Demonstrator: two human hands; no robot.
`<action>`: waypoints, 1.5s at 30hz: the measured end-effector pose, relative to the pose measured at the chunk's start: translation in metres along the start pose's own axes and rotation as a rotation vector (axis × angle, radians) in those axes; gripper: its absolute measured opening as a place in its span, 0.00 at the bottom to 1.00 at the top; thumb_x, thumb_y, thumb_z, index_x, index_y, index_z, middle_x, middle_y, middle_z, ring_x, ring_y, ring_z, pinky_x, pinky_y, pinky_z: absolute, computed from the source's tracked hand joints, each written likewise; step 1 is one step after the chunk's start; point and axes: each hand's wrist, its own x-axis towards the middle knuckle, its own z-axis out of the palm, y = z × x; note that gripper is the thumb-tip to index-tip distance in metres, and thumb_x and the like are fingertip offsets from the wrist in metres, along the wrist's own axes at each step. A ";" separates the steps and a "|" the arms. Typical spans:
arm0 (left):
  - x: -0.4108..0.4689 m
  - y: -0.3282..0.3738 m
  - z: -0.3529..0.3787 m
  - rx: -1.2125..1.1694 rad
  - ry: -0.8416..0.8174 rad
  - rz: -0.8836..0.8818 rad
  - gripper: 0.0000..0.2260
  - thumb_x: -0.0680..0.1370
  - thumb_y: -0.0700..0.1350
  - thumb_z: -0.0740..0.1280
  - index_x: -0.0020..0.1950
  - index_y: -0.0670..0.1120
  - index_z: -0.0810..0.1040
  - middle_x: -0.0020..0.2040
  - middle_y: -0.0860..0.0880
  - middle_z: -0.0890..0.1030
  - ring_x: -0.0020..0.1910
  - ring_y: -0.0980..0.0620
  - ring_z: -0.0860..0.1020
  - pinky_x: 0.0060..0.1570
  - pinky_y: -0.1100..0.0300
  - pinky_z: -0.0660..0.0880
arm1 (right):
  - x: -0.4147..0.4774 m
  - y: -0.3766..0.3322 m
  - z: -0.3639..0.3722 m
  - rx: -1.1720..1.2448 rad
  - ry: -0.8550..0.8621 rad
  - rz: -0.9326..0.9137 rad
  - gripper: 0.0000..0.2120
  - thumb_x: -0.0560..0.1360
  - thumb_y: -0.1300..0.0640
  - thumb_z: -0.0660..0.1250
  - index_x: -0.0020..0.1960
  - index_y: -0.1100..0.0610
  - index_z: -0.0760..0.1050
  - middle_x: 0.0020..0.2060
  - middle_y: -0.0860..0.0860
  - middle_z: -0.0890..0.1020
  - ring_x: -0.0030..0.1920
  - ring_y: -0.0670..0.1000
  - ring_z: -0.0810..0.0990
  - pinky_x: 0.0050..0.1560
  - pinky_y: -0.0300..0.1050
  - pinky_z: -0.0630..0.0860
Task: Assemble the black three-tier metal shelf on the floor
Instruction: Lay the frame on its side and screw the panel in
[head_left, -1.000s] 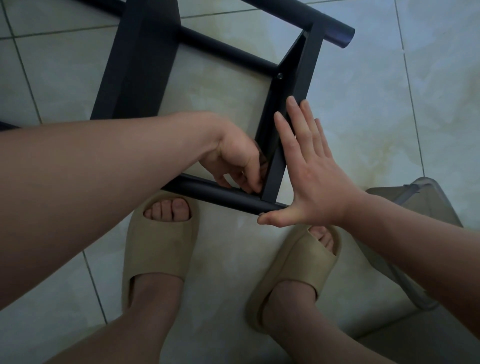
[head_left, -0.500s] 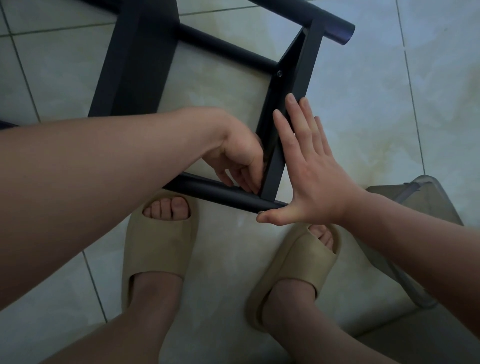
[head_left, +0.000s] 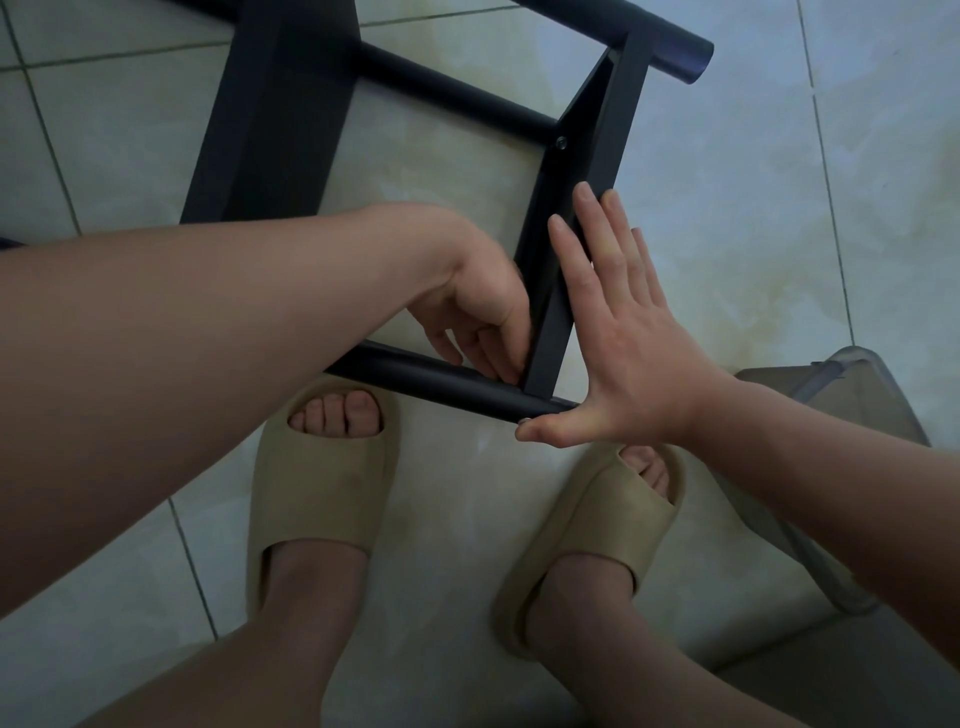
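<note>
1. Position: shelf frame (head_left: 270, 130) lies on the tiled floor (head_left: 727, 234), directly under both hands. The work point is the corner where the flat side bar (head_left: 587, 171) meets the lower tube (head_left: 441, 384), between the two hands.
2. Left hand (head_left: 478, 312): fingers are curled tight into the inside of that corner, with the tips touching bar and tube. Whether they pinch a screw, a nut or a small tool is hidden, so I cannot tell.
3. Right hand (head_left: 623, 353): open, with fingers straight and flat against the outer face of the side bar and the thumb laid along the tube's end. It serves as a brace.
4. Judgement: the step is fastening this joint. A screw head (head_left: 561, 141) shows beyond the right fingertips, where the upper tube (head_left: 457, 98) joins, so that joint looks done.
5. Method: press the bar square to the tube with the right palm so the holes line up. Start the thread lightly by fingertip, and back off if it binds, since that suggests cross-threading.
6. Risk: round tubes may roll away from the left hand, so oppose the push with the right palm. Toes in sandals (head_left: 322, 467) sit just nearer than the tube.
</note>
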 end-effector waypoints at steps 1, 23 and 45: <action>0.000 0.001 0.000 -0.008 0.000 0.000 0.06 0.77 0.40 0.68 0.47 0.49 0.83 0.42 0.53 0.86 0.50 0.55 0.82 0.65 0.51 0.69 | 0.000 0.000 0.000 0.001 0.000 0.000 0.67 0.63 0.20 0.65 0.82 0.63 0.43 0.81 0.62 0.41 0.81 0.63 0.36 0.79 0.68 0.43; -0.003 0.004 0.001 0.038 0.017 -0.015 0.05 0.78 0.42 0.68 0.48 0.50 0.83 0.42 0.54 0.87 0.50 0.57 0.82 0.65 0.51 0.70 | 0.000 0.001 0.001 0.003 0.009 -0.004 0.67 0.62 0.21 0.65 0.82 0.62 0.43 0.81 0.61 0.41 0.81 0.63 0.35 0.79 0.66 0.42; -0.002 -0.010 0.009 -0.085 0.081 0.215 0.18 0.76 0.32 0.68 0.66 0.36 0.76 0.61 0.38 0.82 0.60 0.44 0.82 0.70 0.43 0.71 | 0.000 0.000 0.001 -0.008 0.017 -0.022 0.66 0.64 0.19 0.61 0.82 0.63 0.44 0.81 0.63 0.42 0.81 0.63 0.36 0.79 0.68 0.46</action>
